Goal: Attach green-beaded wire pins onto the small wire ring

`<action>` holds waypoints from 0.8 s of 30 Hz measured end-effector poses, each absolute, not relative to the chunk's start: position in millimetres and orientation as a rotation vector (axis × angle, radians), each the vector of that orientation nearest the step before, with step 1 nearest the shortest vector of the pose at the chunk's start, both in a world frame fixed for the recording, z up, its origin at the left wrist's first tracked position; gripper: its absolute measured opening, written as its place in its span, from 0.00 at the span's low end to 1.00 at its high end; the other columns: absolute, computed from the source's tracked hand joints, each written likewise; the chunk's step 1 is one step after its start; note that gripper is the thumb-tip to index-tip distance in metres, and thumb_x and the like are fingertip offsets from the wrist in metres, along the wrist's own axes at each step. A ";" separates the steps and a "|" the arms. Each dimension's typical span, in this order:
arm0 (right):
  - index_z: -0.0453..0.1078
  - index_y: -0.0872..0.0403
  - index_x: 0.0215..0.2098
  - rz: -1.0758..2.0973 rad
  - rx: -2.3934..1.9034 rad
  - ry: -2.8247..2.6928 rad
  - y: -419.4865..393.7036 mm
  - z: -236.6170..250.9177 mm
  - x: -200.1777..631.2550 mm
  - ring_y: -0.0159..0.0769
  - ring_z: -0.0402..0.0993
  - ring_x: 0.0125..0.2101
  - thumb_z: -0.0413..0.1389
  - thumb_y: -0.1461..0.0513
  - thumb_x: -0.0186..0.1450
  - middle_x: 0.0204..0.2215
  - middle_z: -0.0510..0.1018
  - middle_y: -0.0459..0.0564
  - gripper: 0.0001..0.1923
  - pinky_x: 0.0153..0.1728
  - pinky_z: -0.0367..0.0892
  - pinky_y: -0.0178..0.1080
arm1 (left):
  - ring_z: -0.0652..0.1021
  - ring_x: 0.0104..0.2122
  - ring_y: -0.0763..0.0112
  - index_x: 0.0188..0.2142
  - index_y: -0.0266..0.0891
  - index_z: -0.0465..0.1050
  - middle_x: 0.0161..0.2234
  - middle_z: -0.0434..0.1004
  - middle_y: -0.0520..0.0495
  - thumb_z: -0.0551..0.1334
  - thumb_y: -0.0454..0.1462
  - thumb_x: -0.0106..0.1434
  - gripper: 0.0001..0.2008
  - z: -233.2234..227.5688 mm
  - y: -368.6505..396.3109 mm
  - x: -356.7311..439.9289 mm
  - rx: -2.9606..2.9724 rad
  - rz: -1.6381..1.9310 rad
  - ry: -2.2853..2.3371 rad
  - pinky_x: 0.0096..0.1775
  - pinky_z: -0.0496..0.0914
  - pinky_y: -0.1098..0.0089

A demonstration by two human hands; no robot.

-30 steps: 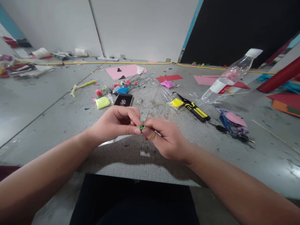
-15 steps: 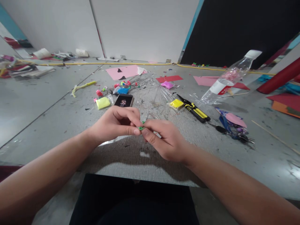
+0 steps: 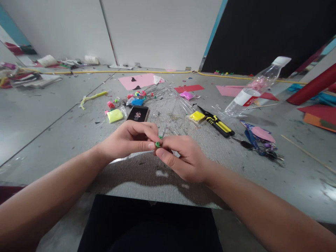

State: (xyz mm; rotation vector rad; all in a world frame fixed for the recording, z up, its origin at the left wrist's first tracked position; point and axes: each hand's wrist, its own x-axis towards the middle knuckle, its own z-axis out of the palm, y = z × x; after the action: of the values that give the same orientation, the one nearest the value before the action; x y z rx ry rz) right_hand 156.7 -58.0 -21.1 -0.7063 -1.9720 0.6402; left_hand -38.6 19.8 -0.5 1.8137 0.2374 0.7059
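Fingertips of our left hand and right hand pinch a tiny green piece at frame centre, above the counter; since a second ago our right thumb has slid nearer, tightening the pinch.

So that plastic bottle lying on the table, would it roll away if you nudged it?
Probably yes. The bottle lies on its side on the flat table, and its round body could roll. It looks nearly empty apart from some pink bits inside, so it is likely light. The thin clear wall would probably dent under a squeeze.
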 end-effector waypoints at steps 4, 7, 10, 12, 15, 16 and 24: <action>0.56 0.53 0.23 0.619 -0.701 -1.960 -57.8 -22.5 156.3 0.26 0.55 0.21 0.51 0.61 0.71 0.19 0.58 0.40 0.18 0.24 0.54 0.33 | 0.74 0.28 0.73 0.36 0.40 0.84 0.28 0.73 0.47 0.69 0.35 0.60 0.05 0.7 18.8 -38.5 1.813 0.687 0.237 0.30 0.72 0.72; 0.56 0.53 0.22 0.606 -0.712 -1.937 -58.0 -22.6 155.8 0.25 0.54 0.21 0.51 0.61 0.71 0.19 0.58 0.39 0.19 0.23 0.53 0.33 | 0.73 0.26 0.74 0.38 0.41 0.84 0.28 0.72 0.48 0.69 0.35 0.60 0.06 1.1 17.8 -37.8 1.797 0.676 0.219 0.28 0.70 0.72; 0.58 0.54 0.22 0.619 -0.728 -1.924 -58.2 -22.0 155.6 0.25 0.54 0.20 0.52 0.61 0.70 0.18 0.58 0.39 0.18 0.22 0.53 0.33 | 0.72 0.26 0.75 0.38 0.41 0.84 0.27 0.70 0.49 0.70 0.34 0.59 0.07 1.1 17.4 -37.6 1.782 0.664 0.198 0.28 0.70 0.73; 0.62 0.54 0.23 0.673 -0.684 -1.923 -58.5 -21.5 156.5 0.25 0.56 0.20 0.55 0.60 0.69 0.18 0.61 0.40 0.16 0.22 0.54 0.32 | 0.72 0.26 0.75 0.36 0.41 0.84 0.28 0.70 0.50 0.70 0.33 0.59 0.05 1.5 17.8 -38.0 1.785 0.650 0.190 0.29 0.70 0.73; 0.68 0.55 0.25 0.715 -0.595 -1.846 -58.4 -20.9 160.0 0.25 0.61 0.20 0.57 0.60 0.67 0.19 0.67 0.41 0.13 0.23 0.57 0.33 | 0.73 0.26 0.75 0.36 0.41 0.83 0.28 0.71 0.50 0.70 0.32 0.59 0.05 3.6 18.9 -38.5 1.861 0.608 0.187 0.29 0.69 0.73; 0.69 0.55 0.25 0.701 -0.592 -1.800 -58.1 -20.8 161.4 0.25 0.61 0.20 0.56 0.60 0.67 0.19 0.68 0.42 0.12 0.24 0.58 0.33 | 0.73 0.27 0.75 0.36 0.41 0.83 0.28 0.72 0.50 0.70 0.31 0.59 0.06 4.3 19.0 -38.2 1.926 0.567 0.194 0.30 0.70 0.73; 0.68 0.54 0.23 0.584 -0.814 -1.634 -48.5 -26.4 166.7 0.27 0.63 0.20 0.52 0.60 0.69 0.17 0.67 0.41 0.16 0.24 0.59 0.35 | 0.79 0.35 0.68 0.43 0.41 0.80 0.35 0.78 0.45 0.61 0.35 0.67 0.09 -5.9 16.9 -31.9 2.669 -0.017 0.199 0.35 0.70 0.71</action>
State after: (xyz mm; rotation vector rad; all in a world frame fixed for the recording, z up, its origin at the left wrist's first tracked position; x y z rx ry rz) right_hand 166.7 -48.5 -26.4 -0.8139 -1.6342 0.5840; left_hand -31.9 16.9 -5.9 2.6686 0.1992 -0.0174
